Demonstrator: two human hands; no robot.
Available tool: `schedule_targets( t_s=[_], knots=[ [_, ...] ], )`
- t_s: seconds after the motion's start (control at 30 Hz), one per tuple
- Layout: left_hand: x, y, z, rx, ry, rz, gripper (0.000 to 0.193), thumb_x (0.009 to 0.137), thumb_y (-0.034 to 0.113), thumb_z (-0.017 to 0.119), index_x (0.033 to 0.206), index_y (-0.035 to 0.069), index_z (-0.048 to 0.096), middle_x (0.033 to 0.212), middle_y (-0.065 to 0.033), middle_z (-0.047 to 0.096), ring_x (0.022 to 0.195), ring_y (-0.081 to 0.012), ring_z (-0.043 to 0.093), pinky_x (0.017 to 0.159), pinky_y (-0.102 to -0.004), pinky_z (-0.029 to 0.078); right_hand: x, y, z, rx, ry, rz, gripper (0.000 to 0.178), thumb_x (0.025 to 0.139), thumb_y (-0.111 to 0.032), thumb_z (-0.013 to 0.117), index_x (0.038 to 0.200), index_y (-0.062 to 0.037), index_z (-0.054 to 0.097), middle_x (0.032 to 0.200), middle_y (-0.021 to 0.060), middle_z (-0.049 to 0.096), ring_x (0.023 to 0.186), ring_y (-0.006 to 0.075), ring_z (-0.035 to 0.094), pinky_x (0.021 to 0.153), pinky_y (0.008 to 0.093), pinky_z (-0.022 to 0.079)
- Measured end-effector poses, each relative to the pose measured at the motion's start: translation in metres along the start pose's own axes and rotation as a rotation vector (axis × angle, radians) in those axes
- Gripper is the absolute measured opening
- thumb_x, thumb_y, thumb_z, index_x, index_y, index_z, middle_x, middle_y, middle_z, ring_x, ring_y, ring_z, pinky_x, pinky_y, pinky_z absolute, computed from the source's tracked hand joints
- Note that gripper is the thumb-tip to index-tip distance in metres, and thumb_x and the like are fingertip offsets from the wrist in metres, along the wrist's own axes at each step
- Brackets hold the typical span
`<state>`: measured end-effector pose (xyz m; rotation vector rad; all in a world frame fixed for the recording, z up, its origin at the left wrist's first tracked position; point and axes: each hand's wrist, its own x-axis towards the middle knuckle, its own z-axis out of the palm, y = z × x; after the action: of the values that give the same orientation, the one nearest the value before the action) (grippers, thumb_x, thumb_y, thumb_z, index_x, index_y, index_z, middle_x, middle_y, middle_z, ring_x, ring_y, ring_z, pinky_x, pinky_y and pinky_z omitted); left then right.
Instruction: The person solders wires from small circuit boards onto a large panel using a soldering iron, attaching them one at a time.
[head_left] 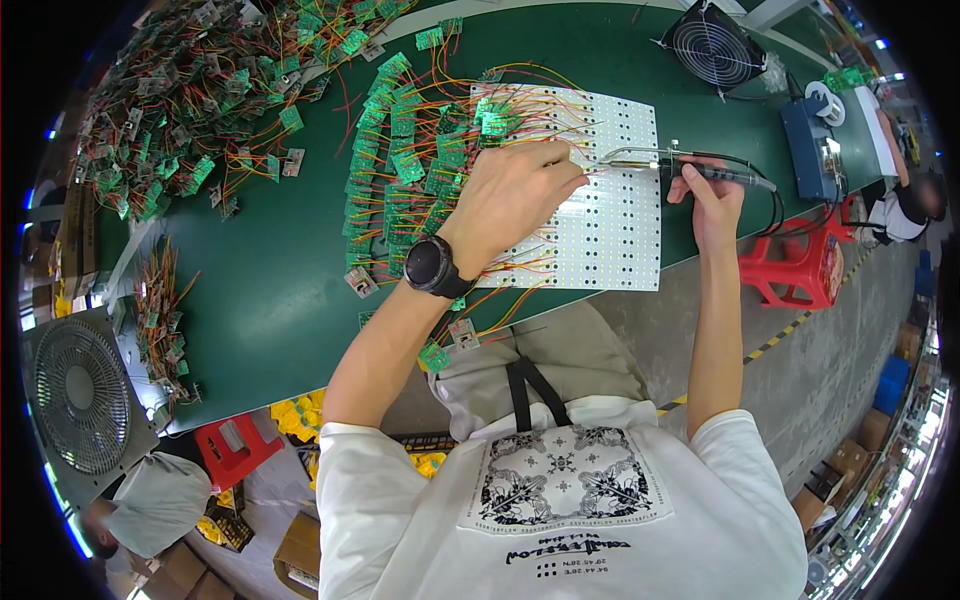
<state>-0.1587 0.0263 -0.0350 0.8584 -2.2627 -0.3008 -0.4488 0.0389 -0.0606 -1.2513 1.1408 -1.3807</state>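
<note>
My right hand (708,200) grips the black handle of a soldering iron (715,172), with a thin metal feed tube running along it. Its tip points left over a white LED panel (630,235) dotted with small pads. Close to that tip, my left hand (525,185) is closed in a pinch on what looks like a thin wire; the fingertips partly hide it. Red and yellow wires run from rows of small green circuit boards (405,165) onto the panel's left half. Some boards lie beneath my left hand and wrist.
A large heap of wired circuit boards (190,110) covers the table's far left. At the far right stand a black fan (712,50), a blue soldering station (808,150) and a solder spool (824,103). A red stool (795,262) is beside the green table (270,300). Other people sit at both sides.
</note>
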Motion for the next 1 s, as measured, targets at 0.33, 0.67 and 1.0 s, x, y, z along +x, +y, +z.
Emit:
schedule_targets(
  t_s=[0.33, 0.67, 1.0],
  knots=[
    [-0.0023, -0.001, 0.0026, -0.049, 0.002, -0.049, 0.008, 0.082, 0.015, 0.068, 0.085, 0.009, 0.072, 0.079, -0.0027, 0.062, 0.064, -0.023, 0.061, 0.055, -0.0339, 0.048, -0.0003, -0.0001, -0.0011, 0.024, -0.006, -0.01, 0.021, 0.087, -0.004, 0.064, 0.105, 0.0069, 0.062, 0.08, 0.0116, 0.066, 0.061, 0.017, 0.063, 0.058, 0.0264, 0.048],
    [-0.0014, -0.0007, 0.0058, -0.03, 0.029, -0.077, 0.012, 0.082, 0.017, 0.069, 0.08, 0.005, 0.068, 0.078, -0.0056, 0.06, 0.064, -0.0268, 0.06, 0.054, -0.037, 0.047, -0.0015, 0.0017, -0.0018, 0.023, -0.01, -0.006, 0.022, 0.086, -0.002, 0.066, 0.105, 0.0075, 0.061, 0.084, 0.0134, 0.067, 0.062, 0.0191, 0.064, 0.057, 0.0286, 0.049],
    [-0.0023, -0.0037, 0.0093, 0.02, 0.025, -0.069, 0.011, 0.082, 0.017, 0.068, 0.08, 0.007, 0.07, 0.079, -0.0038, 0.06, 0.065, -0.0245, 0.061, 0.055, -0.0355, 0.049, -0.0001, 0.0026, -0.0028, 0.016, -0.033, -0.008, 0.023, 0.085, -0.001, 0.066, 0.106, 0.0082, 0.061, 0.087, 0.014, 0.066, 0.063, 0.0198, 0.064, 0.056, 0.0288, 0.05]
  ],
)
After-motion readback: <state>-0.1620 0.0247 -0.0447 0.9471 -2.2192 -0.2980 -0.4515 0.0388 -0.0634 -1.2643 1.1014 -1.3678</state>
